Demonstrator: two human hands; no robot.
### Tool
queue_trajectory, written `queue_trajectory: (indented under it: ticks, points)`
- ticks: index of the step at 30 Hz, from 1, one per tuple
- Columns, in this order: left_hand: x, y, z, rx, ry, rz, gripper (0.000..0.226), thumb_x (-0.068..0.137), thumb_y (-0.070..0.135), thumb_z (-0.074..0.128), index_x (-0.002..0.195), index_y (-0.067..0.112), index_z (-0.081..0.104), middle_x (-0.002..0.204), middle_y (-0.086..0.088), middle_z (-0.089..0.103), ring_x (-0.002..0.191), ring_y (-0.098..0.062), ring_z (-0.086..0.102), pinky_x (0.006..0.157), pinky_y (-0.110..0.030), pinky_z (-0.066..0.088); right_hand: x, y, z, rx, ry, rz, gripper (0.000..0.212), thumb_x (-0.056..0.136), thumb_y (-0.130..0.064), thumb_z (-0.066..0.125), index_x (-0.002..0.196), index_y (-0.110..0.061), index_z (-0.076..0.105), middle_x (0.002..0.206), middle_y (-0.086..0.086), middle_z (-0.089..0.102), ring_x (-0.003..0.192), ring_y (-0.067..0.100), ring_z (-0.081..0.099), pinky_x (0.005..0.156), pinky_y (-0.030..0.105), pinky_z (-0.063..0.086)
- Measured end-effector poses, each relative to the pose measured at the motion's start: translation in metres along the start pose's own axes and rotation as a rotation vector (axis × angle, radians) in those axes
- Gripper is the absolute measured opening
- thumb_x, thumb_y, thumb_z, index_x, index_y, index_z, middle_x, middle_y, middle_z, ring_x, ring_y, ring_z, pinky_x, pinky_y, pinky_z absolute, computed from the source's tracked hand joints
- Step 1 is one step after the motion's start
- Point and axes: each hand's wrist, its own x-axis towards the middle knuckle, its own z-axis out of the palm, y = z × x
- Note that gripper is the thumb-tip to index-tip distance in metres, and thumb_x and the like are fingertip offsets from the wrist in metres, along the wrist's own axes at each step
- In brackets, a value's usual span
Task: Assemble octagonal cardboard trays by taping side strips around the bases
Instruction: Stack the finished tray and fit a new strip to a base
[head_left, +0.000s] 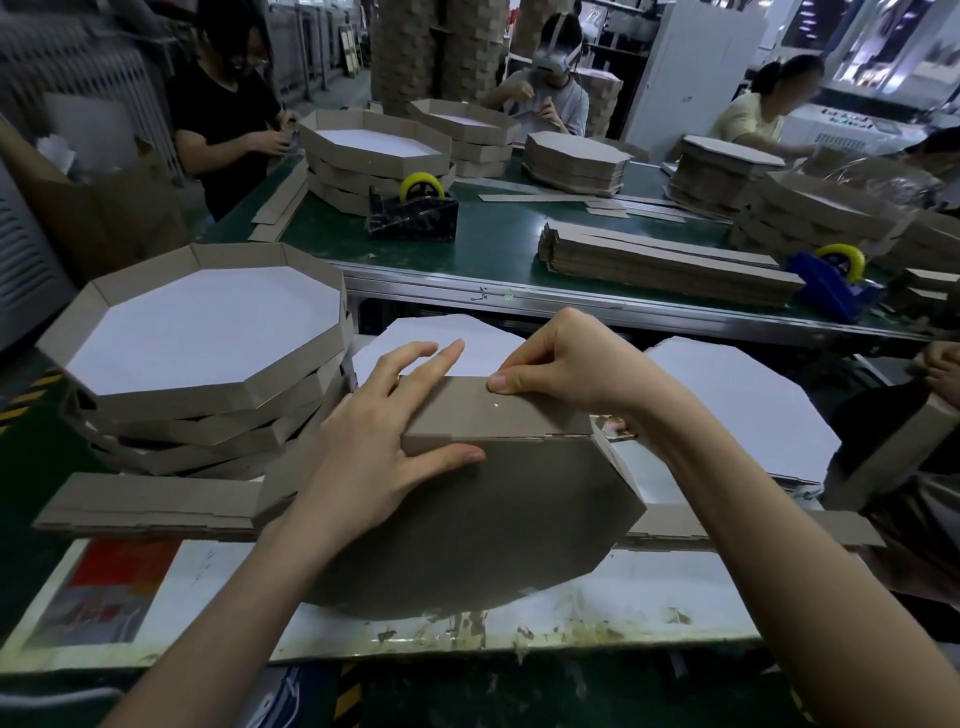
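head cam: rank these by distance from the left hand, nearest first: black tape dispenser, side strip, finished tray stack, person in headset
1. side strip: touched by the left hand, under its fingers.
2. finished tray stack: just to the hand's left.
3. black tape dispenser: ahead, on the green belt.
4. person in headset: across the belt, on the far side.

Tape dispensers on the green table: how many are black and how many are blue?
Black tape dispenser: 1
Blue tape dispenser: 1
Total: 2
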Motion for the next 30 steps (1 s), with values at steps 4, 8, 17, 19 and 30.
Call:
queue_trajectory:
  ticks: [4, 8, 17, 19, 30]
  points:
    - [0.000, -0.002, -0.001, -0.027, 0.007, 0.009, 0.082, 0.073, 0.080, 0.050, 0.143, 0.058, 0.014, 0.147, 0.028, 0.021, 0.113, 0.012, 0.030, 0.077, -0.019, 0.035, 0.001, 0.003, -0.008, -0.006, 0.042, -0.007, 0.011, 0.084, -0.039, 0.075, 0.086, -0.030, 0.081, 0.073, -0.012, 0.075, 0.066, 0.006, 0.063, 0.066, 0.033, 0.054]
    - [0.000, -0.003, -0.001, -0.059, 0.030, -0.021, 0.094, 0.072, 0.076, 0.056, 0.148, 0.052, 0.007, 0.152, 0.023, 0.013, 0.117, 0.009, 0.026, 0.081, -0.027, 0.039, 0.002, 0.004, -0.003, 0.034, -0.018, 0.021, 0.010, 0.083, -0.040, 0.076, 0.082, -0.031, 0.080, 0.071, -0.017, 0.074, 0.065, 0.003, 0.064, 0.063, 0.025, 0.052]
    - [0.000, -0.004, -0.001, -0.019, 0.021, -0.013, 0.090, 0.075, 0.076, 0.055, 0.149, 0.049, 0.011, 0.148, 0.026, 0.016, 0.122, -0.002, 0.034, 0.080, -0.028, 0.039, 0.003, -0.002, 0.004, 0.046, -0.052, 0.008, 0.014, 0.084, -0.036, 0.076, 0.087, -0.024, 0.082, 0.073, -0.017, 0.074, 0.063, -0.004, 0.061, 0.057, 0.017, 0.049]
    - [0.000, -0.004, -0.003, -0.010, 0.008, -0.011, 0.087, 0.074, 0.076, 0.053, 0.147, 0.054, 0.010, 0.147, 0.026, 0.018, 0.118, -0.003, 0.038, 0.077, -0.025, 0.039, 0.003, -0.005, 0.005, 0.051, -0.051, -0.009, 0.013, 0.085, -0.035, 0.075, 0.087, -0.023, 0.082, 0.072, -0.018, 0.073, 0.063, -0.004, 0.061, 0.054, 0.013, 0.047]
    - [-0.002, -0.008, -0.006, 0.007, -0.015, -0.001, 0.062, 0.081, 0.072, 0.045, 0.139, 0.060, 0.029, 0.139, 0.022, 0.036, 0.113, -0.003, 0.044, 0.078, -0.032, 0.047, 0.008, -0.005, 0.015, 0.046, -0.058, -0.034, 0.022, 0.087, -0.032, 0.073, 0.090, -0.012, 0.081, 0.080, 0.012, 0.075, 0.066, 0.012, 0.054, 0.062, 0.033, 0.048]
